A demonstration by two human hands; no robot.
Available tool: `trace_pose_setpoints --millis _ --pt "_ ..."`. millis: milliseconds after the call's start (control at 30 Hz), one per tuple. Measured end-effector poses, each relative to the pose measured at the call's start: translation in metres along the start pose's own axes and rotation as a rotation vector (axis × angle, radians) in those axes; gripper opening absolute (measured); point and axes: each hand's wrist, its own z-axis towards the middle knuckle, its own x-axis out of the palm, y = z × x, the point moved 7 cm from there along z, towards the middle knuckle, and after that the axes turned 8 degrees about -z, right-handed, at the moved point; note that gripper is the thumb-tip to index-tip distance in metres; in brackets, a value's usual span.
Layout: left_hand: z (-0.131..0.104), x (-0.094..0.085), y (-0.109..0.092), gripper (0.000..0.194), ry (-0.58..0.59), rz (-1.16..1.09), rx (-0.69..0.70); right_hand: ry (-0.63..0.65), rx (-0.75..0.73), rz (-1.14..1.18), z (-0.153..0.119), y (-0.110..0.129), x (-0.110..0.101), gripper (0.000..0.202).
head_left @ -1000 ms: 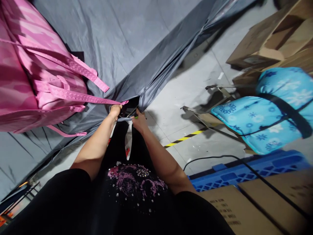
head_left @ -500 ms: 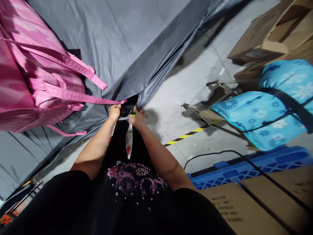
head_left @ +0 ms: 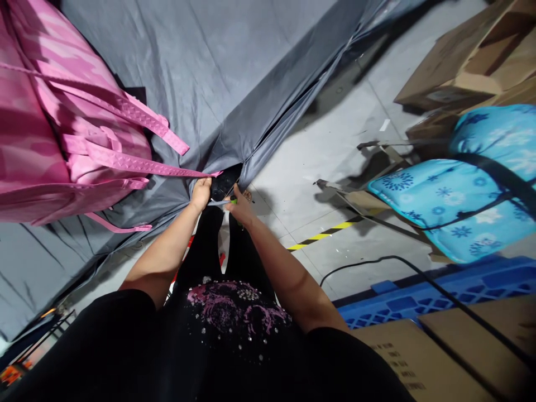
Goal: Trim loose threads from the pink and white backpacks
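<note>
A large grey cloth (head_left: 176,72) hangs down from a raised surface and gathers at its corner. My left hand (head_left: 201,194) is closed on the gathered cloth edge, beside the end of a pink strap (head_left: 146,166). To its right, my right hand (head_left: 240,205) is closed around a small tool with a green part (head_left: 233,199), mostly hidden by the fingers. A thin pale strip of cloth spans the short gap between both hands. Behind them is a dark opening (head_left: 226,181). The strap runs to a pink camouflage bag (head_left: 37,145) on the left.
Blue snowflake-patterned bags (head_left: 444,201) lie at the right near open cardboard boxes (head_left: 444,67). Below them are a blue pallet (head_left: 397,304), closed cartons (head_left: 393,357) and a black cable (head_left: 377,260). Yellow-black tape (head_left: 324,235) crosses the floor.
The whole view has shifted slightly, so most things sit a little further right. Both hands keep their hold, and the dark opening behind them shows a little more.
</note>
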Motion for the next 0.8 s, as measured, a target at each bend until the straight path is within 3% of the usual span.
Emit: trace_pose_setpoints --millis 433,800 --pt "-0.007 0.013 -0.003 0.032 0.073 -0.093 -0.079 -0.046 -0.043 -0.253 0.003 -0.007 0.003 0.095" --pt "-0.002 0.010 -0.001 0.030 0.090 -0.077 -0.050 -0.061 -0.008 -0.344 -0.001 0.001 0.001 0.089"
